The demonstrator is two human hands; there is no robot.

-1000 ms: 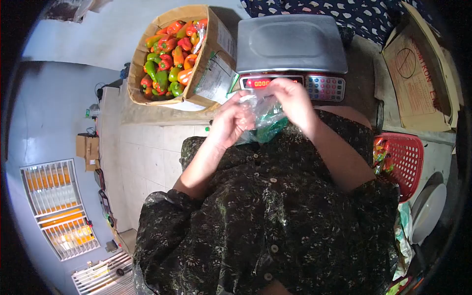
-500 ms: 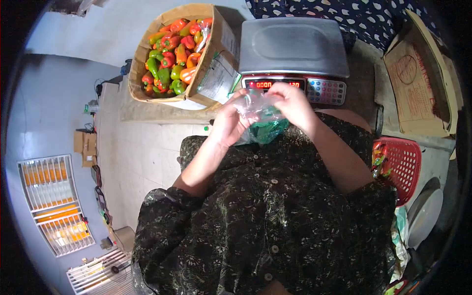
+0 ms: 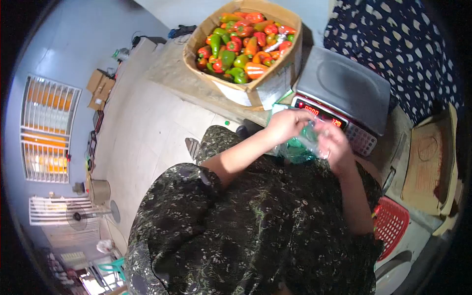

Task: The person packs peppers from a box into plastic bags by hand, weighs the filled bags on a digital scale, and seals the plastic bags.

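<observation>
In the head view I hold a thin clear plastic bag (image 3: 309,139) above my lap, just in front of the scale's display. My left hand (image 3: 286,125) pinches its upper edge, fingers closed. On the bag's other side my right hand (image 3: 336,146) has curled fingers gripping the film, slightly blurred. Green plastic (image 3: 296,153) lies bunched beneath or behind the clear film; I cannot tell whether it is inside. Just beyond my hands stands a digital scale (image 3: 346,83) with a bare metal plate and lit red digits.
A cardboard box (image 3: 275,91) full of red, orange and green peppers (image 3: 241,46) stands left of the scale. To the right are an opened carton (image 3: 427,162) and a red perforated basket (image 3: 392,226). A dark patterned cloth (image 3: 393,54) hangs behind the scale.
My view has turned, so the box and scale appear farther right and tilted. Both hands still hold the clear bag; my right hand has shifted lower along its side.
</observation>
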